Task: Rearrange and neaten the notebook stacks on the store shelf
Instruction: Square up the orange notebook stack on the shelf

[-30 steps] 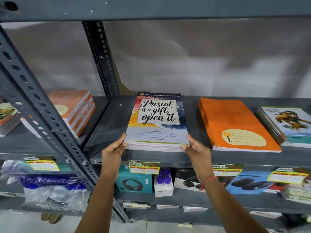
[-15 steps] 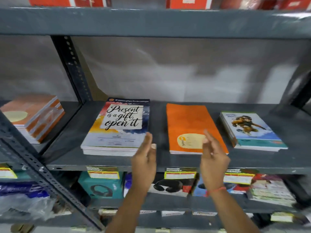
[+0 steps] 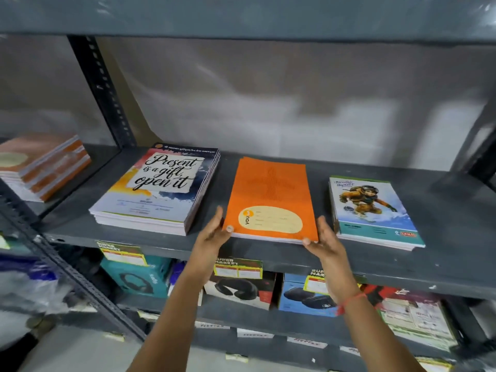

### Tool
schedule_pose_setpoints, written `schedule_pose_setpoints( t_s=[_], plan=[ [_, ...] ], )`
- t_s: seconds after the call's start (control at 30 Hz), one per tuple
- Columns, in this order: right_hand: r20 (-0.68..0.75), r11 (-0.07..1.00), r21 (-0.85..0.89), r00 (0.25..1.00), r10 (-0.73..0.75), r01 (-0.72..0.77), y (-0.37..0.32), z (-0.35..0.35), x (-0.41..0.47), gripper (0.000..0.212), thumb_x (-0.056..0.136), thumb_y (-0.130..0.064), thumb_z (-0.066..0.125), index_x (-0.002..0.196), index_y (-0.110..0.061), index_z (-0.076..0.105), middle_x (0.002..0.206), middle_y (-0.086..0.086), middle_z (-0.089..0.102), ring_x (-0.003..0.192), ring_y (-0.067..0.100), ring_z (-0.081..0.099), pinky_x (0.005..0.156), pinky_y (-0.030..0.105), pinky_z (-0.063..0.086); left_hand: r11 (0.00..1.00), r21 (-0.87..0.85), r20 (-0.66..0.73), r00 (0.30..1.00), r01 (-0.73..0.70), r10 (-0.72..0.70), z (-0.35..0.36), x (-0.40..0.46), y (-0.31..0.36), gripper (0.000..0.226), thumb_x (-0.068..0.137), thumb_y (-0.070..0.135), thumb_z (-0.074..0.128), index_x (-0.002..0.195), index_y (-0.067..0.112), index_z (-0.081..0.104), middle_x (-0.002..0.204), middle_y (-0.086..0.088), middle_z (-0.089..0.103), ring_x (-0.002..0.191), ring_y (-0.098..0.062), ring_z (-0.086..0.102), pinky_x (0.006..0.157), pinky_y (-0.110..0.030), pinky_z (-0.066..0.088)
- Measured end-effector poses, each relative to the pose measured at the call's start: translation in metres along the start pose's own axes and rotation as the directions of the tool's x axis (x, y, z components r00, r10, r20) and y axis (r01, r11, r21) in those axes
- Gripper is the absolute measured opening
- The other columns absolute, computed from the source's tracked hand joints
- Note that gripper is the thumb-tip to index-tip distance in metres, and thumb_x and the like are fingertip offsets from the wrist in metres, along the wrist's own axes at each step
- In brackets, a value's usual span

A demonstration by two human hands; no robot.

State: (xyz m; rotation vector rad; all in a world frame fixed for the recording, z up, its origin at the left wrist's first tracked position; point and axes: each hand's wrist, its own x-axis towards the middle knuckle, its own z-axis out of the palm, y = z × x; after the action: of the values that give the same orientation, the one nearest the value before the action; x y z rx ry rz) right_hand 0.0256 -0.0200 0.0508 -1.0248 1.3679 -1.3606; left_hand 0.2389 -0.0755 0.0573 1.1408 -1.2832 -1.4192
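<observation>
Three notebook stacks lie on the grey shelf [image 3: 268,253]. At the left is the "Present is a gift, open it" stack [image 3: 158,189], in the middle the orange stack [image 3: 271,200], and at the right the stack with a cartoon monkey cover [image 3: 373,210]. My left hand [image 3: 214,234] cups the orange stack's near left corner, thumb on the cover and fingers along its left edge. My right hand [image 3: 323,237] cups its near right corner, thumb at the front edge and fingers up along the right side.
Another orange-and-white notebook stack [image 3: 43,165] sits in the bay to the left, beyond a perforated upright [image 3: 104,92]. Below are price tags [image 3: 237,267] and boxed headphones [image 3: 241,291]. A shelf board [image 3: 241,14] runs close overhead.
My hands let go of the "Present is a gift" stack and moved right to the orange stack, closing in on its near corners. The view shifted right as well.
</observation>
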Motion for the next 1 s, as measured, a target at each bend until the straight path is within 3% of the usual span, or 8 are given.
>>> schedule_pose_setpoints(
  t_s=[0.13,0.2,0.33,0.47,0.6,0.73,0.83,1.0],
  plan=[
    [0.039,1.0,0.016,0.999,0.009,-0.01,0.001,-0.005,0.0,0.063,0.088,-0.001,0.05,0.144,-0.02,0.026,0.124,-0.012,0.055,0.104,-0.009,0.054,0.089,0.008,0.041,1.0,-0.02,0.121,0.993,0.013,-0.01,-0.014,0.0,-0.004,0.082,0.058,0.045,0.077,0.131,0.035,0.041,0.102,0.034,0.068,0.102,0.017,0.058,0.085,-0.001,0.044],
    [0.029,1.0,0.015,1.0,0.004,-0.004,0.002,-0.003,0.0,0.061,0.09,-0.004,0.049,0.144,-0.02,0.025,0.131,-0.012,0.049,0.115,0.003,0.05,0.099,0.016,0.033,1.0,-0.016,0.084,0.996,0.023,-0.022,-0.013,0.002,-0.007,0.071,0.072,0.029,0.071,0.134,0.03,0.037,0.096,0.035,0.069,0.099,0.017,0.06,0.086,-0.002,0.044],
    [0.01,1.0,-0.005,1.0,-0.011,0.011,0.005,-0.002,0.002,0.062,0.091,-0.01,0.05,0.145,-0.021,0.023,0.133,-0.012,0.044,0.121,0.003,0.04,0.101,0.018,0.028,1.0,0.013,-0.022,1.0,0.013,-0.013,-0.006,0.003,-0.006,0.053,0.089,0.001,0.051,0.138,0.015,0.04,0.107,0.022,0.067,0.109,0.002,0.056,0.112,-0.026,0.029],
    [-0.007,1.0,0.008,1.0,-0.017,0.017,0.008,-0.004,0.003,0.064,0.089,-0.007,0.052,0.145,-0.021,0.023,0.131,-0.013,0.049,0.119,0.004,0.047,0.091,0.007,0.039,0.997,0.041,0.025,0.998,0.062,-0.063,-0.01,0.005,-0.001,0.051,0.092,0.004,0.047,0.139,0.02,0.038,0.092,0.036,0.068,0.095,0.018,0.058,0.101,-0.012,0.035],
    [-0.024,1.0,-0.009,1.0,-0.01,0.01,0.006,0.0,0.003,0.059,0.09,-0.008,0.05,0.143,-0.023,0.029,0.122,-0.021,0.049,0.11,-0.003,0.047,0.098,0.013,0.032,0.998,0.008,0.033,0.997,0.069,-0.069,-0.013,0.008,-0.002,0.049,0.093,0.009,0.047,0.14,0.02,0.038,0.111,0.026,0.058,0.124,-0.007,0.041,0.113,-0.03,0.021],
    [-0.056,0.999,-0.034,0.998,-0.019,0.017,0.004,0.004,0.002,0.058,0.089,-0.015,0.053,0.142,-0.023,0.031,0.128,-0.017,0.047,0.111,-0.003,0.044,0.101,0.02,0.027,0.999,-0.004,-0.012,0.999,0.041,-0.041,-0.008,0.007,-0.002,0.048,0.092,0.004,0.048,0.138,0.014,0.04,0.121,0.015,0.055,0.111,-0.002,0.05,0.11,-0.022,0.03],
    [-0.089,0.999,-0.044,0.996,-0.011,0.007,0.003,0.007,0.002,0.057,0.089,-0.016,0.054,0.141,-0.023,0.032,0.125,-0.015,0.051,0.105,-0.005,0.047,0.099,0.019,0.028,1.0,-0.012,-0.051,0.999,0.01,-0.011,-0.003,0.007,-0.001,0.045,0.092,0.002,0.047,0.136,0.01,0.042,0.123,0.009,0.053,0.098,0.009,0.052,0.091,-0.004,0.042],
    [-0.14,1.0,-0.009,0.99,0.001,-0.002,0.001,0.009,0.003,0.055,0.088,-0.006,0.054,0.139,-0.017,0.037,0.133,-0.005,0.053,0.112,0.003,0.053,0.103,0.022,0.031,1.0,-0.013,-0.111,0.994,-0.01,0.008,0.002,0.007,-0.001,0.042,0.093,0.004,0.048,0.135,0.009,0.045,0.132,-0.001,0.054,0.119,-0.01,0.048,0.108,-0.024,0.032]
  ],
)
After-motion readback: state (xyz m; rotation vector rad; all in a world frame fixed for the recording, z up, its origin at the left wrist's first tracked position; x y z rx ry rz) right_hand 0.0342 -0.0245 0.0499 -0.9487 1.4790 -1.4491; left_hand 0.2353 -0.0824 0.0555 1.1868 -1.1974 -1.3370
